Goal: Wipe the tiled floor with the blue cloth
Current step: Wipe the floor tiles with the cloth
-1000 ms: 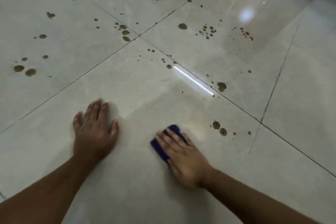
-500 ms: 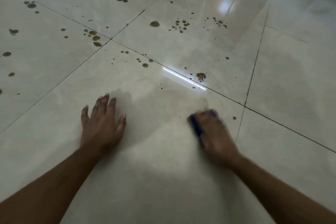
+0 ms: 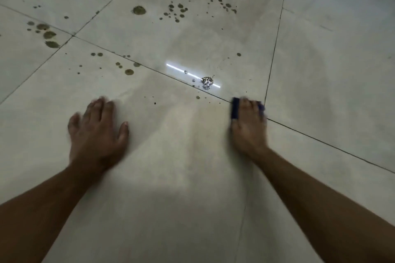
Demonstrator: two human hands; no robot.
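Wiping a glossy pale tiled floor (image 3: pixel 192 177) by hand: right hand (image 3: pixel 249 128) on a small folded dark blue cloth (image 3: pixel 235 109), left hand (image 3: pixel 97 129) braced on the tile.

The blue cloth lies on the floor beneath the right hand, at a dark grout line (image 3: pixel 320 141) near a tile corner. The fingers lie over the cloth, pressing it down; blur hides whether they curl round its edge. The left hand rests flat with fingers spread, holding nothing. Brown dried splatter spots (image 3: pixel 139 10) lie scattered over the far tiles, and a wet glistening blob (image 3: pixel 207 82) sits just beyond the cloth. Risks, as judged: the small cloth may smear the blob along the grout rather than lift it, and the bracing palm could slip on a damp glossy tile.
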